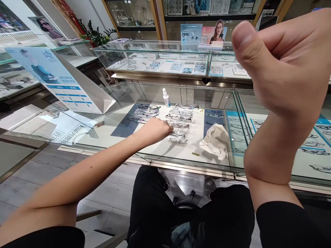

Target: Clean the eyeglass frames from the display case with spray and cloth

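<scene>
My left hand (157,131) reaches over the display counter, its fingers pinched at the left end of a pair of glasses (179,125). That pair lies in a column of glasses; more frames (181,113) lie behind it, and clear-looking glasses (178,140) lie nearer me. To their left, several dark-rimmed glasses (147,111) rest on a dark blue sheet. Raised close to the camera at the upper right, my right hand (287,65) is closed, thumb outward. Nothing shows in it, though its inner fingers are partly hidden.
A white spray bottle (166,98) stands behind the glasses. A crumpled cream cloth (215,141) lies right of them, near a small gold-coloured bar (196,154). At left, a folded sign (62,82) leans over the counter (124,155). Another glass case (155,51) stands behind.
</scene>
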The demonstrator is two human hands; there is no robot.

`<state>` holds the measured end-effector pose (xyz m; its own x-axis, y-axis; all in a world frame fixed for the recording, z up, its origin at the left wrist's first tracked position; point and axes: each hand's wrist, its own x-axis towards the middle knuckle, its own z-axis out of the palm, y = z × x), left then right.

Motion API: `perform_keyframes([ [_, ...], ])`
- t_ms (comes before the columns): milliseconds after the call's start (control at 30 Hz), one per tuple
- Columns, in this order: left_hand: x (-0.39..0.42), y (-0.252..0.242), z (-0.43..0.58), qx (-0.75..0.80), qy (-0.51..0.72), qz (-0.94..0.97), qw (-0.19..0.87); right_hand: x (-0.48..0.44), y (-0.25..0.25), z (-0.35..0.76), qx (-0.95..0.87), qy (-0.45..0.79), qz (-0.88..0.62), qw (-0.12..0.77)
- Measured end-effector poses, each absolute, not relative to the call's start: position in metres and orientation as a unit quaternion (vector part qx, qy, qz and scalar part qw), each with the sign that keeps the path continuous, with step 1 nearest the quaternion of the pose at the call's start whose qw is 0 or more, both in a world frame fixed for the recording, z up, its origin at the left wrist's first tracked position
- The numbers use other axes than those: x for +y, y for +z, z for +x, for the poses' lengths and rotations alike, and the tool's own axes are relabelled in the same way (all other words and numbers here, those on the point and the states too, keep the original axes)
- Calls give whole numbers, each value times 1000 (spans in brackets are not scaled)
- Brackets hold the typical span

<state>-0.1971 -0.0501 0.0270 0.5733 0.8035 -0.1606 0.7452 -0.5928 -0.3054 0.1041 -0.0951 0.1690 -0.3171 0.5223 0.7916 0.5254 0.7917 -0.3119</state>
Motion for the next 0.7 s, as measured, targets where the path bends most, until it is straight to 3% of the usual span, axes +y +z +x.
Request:
perform_keyframes([
  [367, -31, 29, -199, -451, 116, -881, 87, -91, 169, 105, -829, 14, -343, 443],
  [500, -8, 24, -195, -466, 78, -878, 75, -102, 167, 94, -858, 90, -314, 397],
  [567, 1, 19, -191, -463, 63, -883, 52, -118, 166, 82, -892, 170, -270, 319],
  [700, 6, 16, -186, -461, 65, -884, 44, -164, 152, 41, -950, 222, -205, 78],
])
